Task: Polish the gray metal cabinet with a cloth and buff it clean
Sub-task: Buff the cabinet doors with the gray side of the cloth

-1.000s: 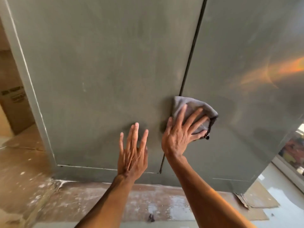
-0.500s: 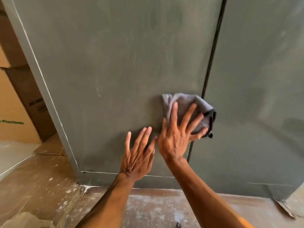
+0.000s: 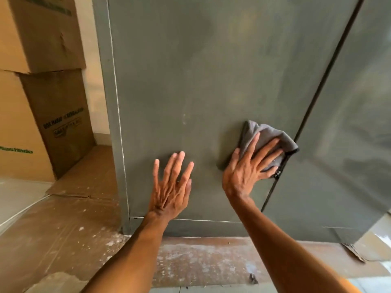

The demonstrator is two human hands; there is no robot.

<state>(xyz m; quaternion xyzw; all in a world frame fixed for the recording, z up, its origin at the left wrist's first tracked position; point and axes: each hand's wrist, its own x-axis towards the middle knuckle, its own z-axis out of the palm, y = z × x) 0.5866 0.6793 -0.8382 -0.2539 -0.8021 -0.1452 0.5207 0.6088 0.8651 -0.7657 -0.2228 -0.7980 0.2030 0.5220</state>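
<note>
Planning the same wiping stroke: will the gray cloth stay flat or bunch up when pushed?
Probably floppy: the gray cloth lies crumpled under the right hand. Likely light, since flat fingers alone pin it against the cabinet.

A single wide-angle camera sits on the person's head and looks forward and down. It is close to the lower part of the gray cabinet [image 3: 190, 81], which fills most of the view. Both forearms come in from the bottom edge, with the left hand [image 3: 171, 187] and right hand [image 3: 247, 172] near the centre. The floor [image 3: 63, 229] runs along the bottom, and cardboard boxes [image 3: 59, 127] stand at the left edge.
</note>
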